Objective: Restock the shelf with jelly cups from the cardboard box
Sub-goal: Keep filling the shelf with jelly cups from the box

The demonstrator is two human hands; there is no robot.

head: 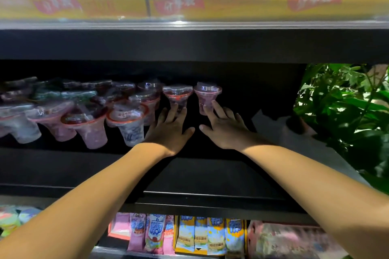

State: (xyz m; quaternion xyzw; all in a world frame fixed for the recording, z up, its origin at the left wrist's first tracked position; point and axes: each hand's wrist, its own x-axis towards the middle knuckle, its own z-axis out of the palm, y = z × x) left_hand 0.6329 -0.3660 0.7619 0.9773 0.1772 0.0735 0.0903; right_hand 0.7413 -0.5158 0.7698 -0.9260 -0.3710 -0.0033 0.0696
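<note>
black shelf (210, 170) is sitting in deep shadow, with both bare arms reaching into it. left hand (170, 130) is lying palm down, fingers straight and spread, tips touching the base of a red-rimmed cup (176, 95) at the back. right hand (224, 125) is lying the same way, fingers spread, index tip resting against the side of a pink cup (207, 95) just beside the red one; neither grip is closing round anything. both cups are standing upright, lids on, slightly apart from each other. more cups (84, 111) are crowding the left of the shelf, several tilting or lying over, blurred. right part of the shelf is showing bare black board. yellow boxes (231, 0) are lining the tier above, print too blurred to read. sachets (189, 233), pink and yellow-blue, are standing in a row on the tier below. green plant (347, 111) is showing past the shelf's right end, with something white (284, 132) lying before it. cardboard box cannot be made out.
</note>
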